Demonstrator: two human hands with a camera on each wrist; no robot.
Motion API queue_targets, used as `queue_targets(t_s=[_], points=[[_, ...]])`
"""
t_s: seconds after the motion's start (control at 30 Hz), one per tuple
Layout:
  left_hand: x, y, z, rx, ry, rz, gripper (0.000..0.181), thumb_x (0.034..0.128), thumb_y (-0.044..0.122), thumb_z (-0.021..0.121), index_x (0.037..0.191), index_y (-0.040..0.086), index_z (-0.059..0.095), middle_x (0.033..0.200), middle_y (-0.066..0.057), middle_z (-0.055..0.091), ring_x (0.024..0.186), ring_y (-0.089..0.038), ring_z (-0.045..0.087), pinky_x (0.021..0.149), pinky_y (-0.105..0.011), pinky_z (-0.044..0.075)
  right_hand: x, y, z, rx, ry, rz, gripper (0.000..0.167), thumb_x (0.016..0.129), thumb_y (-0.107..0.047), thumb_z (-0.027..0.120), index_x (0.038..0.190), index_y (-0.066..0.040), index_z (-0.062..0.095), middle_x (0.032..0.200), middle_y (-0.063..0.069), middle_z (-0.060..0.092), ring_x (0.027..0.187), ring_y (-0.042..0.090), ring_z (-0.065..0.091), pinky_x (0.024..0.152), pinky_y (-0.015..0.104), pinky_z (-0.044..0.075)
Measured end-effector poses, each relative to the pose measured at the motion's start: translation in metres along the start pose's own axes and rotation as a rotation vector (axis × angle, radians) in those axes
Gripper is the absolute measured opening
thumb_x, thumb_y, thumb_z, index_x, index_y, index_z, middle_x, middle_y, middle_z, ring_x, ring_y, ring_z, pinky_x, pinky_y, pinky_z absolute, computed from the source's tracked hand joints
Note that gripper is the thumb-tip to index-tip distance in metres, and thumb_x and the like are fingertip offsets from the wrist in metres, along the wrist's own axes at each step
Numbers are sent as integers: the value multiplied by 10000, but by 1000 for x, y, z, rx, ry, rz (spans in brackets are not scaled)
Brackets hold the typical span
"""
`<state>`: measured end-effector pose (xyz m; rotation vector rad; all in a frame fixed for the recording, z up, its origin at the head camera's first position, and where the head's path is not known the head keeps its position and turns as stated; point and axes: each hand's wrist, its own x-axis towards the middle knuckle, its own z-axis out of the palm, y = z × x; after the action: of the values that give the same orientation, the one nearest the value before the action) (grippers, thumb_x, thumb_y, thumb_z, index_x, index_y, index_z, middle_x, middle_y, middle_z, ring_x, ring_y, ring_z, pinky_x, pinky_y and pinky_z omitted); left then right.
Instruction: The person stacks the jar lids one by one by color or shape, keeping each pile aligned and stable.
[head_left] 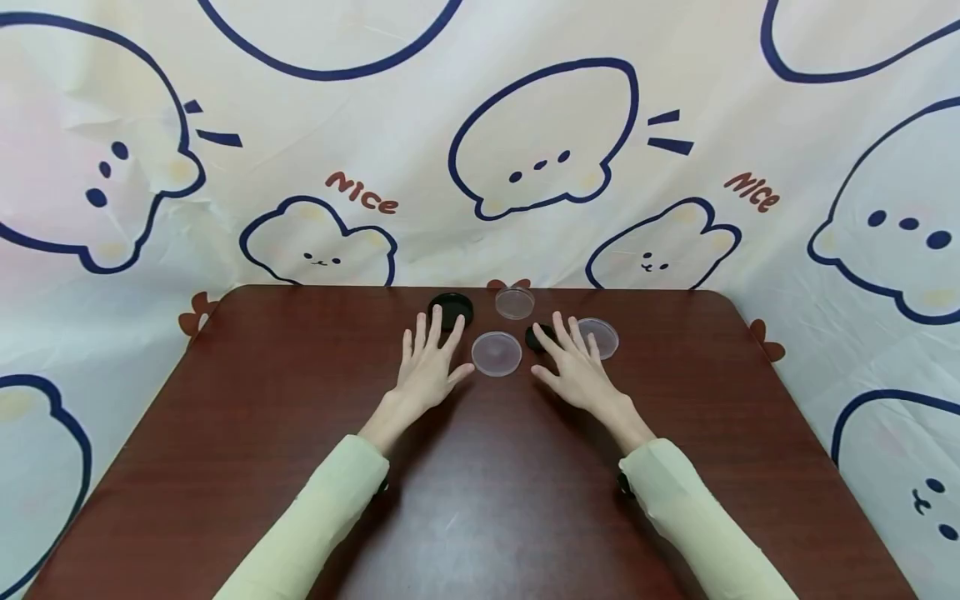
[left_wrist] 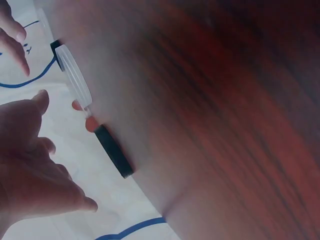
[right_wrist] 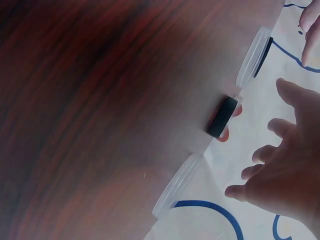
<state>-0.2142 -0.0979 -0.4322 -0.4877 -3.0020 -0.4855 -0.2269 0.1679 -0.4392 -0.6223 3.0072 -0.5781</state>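
Observation:
Both bare hands are raised over the far part of the table, fingers spread and holding nothing. My left hand point(head_left: 427, 371) is nearest a larger black round disc point(head_left: 452, 305), its fingertips overlapping it in the head view. Under the fingers of my right hand point(head_left: 579, 373) appears a smaller black disc point(head_left: 531, 339), partly hidden. A clear shallow round dish point(head_left: 606, 338) lies beyond it to the right, partly covered by those fingers. Between the hands lies another clear round dish point(head_left: 497, 354). In the wrist views, gaps show between the hands and the black discs point(left_wrist: 114, 151) point(right_wrist: 222, 117).
A third clear dish point(head_left: 515, 302) lies near the back edge of the brown wooden table point(head_left: 480, 483). Behind and beside the table hangs a white cloth point(head_left: 420, 142) printed with blue-outlined cartoon figures.

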Motion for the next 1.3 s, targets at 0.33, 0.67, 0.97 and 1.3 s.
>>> queue_targets(t_s=[0.33,0.67,0.97,1.3], points=[[2,3,1,-48,-64,-2,850,946,336,631,1564,150,77,1581,-182,-86,1421,-405,-103,1113,-575,52,9,-8,5,71,46,-45,743,921,-225,678,1538,-180,267,1587,164,107,1447,362,57,1067,636,171],[5,9,6,-100,-100,26,875,914,253,688,1556,89,116,1581,-220,-14,1424,-445,34,1115,-525,164,8,-14,10,42,21,-178,746,867,-105,728,1505,-94,342,1557,219,179,1421,414,145,1071,593,223],[13,10,8,-277,-127,78,842,904,134,694,1553,118,157,1584,-206,60,1386,-514,113,1048,-533,306,15,-18,14,172,-8,-203,718,882,-25,689,1501,-50,325,1552,217,207,1396,433,214,1049,526,316],[26,5,7,-422,-159,91,844,866,57,722,1528,22,201,1539,-201,259,1408,-356,237,1079,-466,293,20,-22,20,227,-55,-178,685,883,-22,689,1479,-5,351,1515,276,253,1357,442,295,1022,559,334]])
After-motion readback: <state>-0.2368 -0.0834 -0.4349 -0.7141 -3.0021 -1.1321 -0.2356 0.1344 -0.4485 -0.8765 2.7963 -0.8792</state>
